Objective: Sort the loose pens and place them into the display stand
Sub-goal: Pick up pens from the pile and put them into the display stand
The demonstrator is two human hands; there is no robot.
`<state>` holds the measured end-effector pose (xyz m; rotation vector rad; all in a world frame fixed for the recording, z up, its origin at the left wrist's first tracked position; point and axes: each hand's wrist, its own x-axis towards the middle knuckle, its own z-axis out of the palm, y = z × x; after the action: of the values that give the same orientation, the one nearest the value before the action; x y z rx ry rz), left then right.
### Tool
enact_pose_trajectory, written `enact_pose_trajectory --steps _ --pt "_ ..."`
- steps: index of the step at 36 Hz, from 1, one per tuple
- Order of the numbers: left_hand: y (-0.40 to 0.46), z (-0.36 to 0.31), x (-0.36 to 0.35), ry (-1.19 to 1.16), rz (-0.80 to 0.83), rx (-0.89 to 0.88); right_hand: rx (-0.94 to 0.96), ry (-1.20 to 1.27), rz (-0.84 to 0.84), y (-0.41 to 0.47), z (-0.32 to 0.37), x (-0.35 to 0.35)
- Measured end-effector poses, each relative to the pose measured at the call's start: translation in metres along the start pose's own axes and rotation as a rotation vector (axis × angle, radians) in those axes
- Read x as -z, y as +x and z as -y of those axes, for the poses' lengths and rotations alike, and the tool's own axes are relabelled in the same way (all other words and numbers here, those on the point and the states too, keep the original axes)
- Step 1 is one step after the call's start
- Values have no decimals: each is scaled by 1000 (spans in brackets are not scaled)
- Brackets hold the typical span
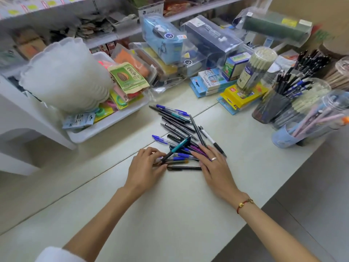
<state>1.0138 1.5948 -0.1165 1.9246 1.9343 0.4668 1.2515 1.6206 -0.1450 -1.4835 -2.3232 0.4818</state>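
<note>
A heap of several loose pens [179,129] lies on the pale counter [170,214], black, blue, teal and purple ones crossing each other. My left hand [145,171] rests at the heap's near left end, its curled fingers pinching a teal-and-black pen [177,147] that tilts up over the pile. My right hand [213,167] lies flat with straight fingers on the purple and blue pens at the near right. Clear display cups with upright pens [287,103] stand at the right. A black pen [184,168] lies alone between my hands.
A white tray [105,125] of packaged goods and a white ruffled bundle sits at the left. Boxes of stationery [241,95] and clear cases crowd the back. A light blue cup [283,137] stands near the counter's right edge. Shelves run behind.
</note>
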Motion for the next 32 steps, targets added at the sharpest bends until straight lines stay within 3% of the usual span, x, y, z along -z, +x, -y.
enact_pose_trajectory --steps 7,10,16,21,27,32 --pt "-4 0 13 -311 126 -4 -11 38 -13 -11 6 10" --pt "1 -8 19 -180 85 -131 -51 50 -80 -18 3 13" --pt "20 -26 15 323 352 -343 -137 0 -102 -28 3 11" --pt "31 -35 13 419 252 -418 -122 -9 -101 -12 12 7" --pt "31 -35 25 583 333 -310 -82 176 -65 4 31 0" --pt "25 -34 31 688 408 -193 -128 96 -77 4 36 2"
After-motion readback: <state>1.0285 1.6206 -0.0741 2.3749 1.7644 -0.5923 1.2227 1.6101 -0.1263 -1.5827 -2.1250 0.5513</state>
